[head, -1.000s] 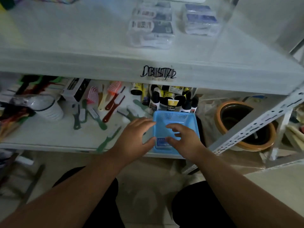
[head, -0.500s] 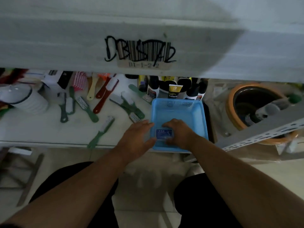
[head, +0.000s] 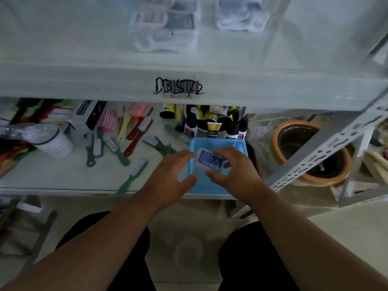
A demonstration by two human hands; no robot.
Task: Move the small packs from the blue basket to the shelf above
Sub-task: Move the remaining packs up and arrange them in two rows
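Centre frame: right hand [head: 237, 171] curled round small pack [head: 207, 161], held just above blue basket [head: 216, 141]. Left hand [head: 168, 175] spread, fingertips touching the pack's left edge. Blurred packs [head: 165, 24] on shelf [head: 84, 80], upper centre.

Green and red brushes [head: 132, 177] lie scattered left of dark tubes [head: 213, 129], an orange-rimmed pot [head: 298, 123] far right

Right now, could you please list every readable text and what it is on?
"D1-1-2", end scribbled over: white sticker on the front edge of the grey upper shelf.
Blue label on the small clear pack: blurred.
Print on the yellow-and-black tubes: too small.
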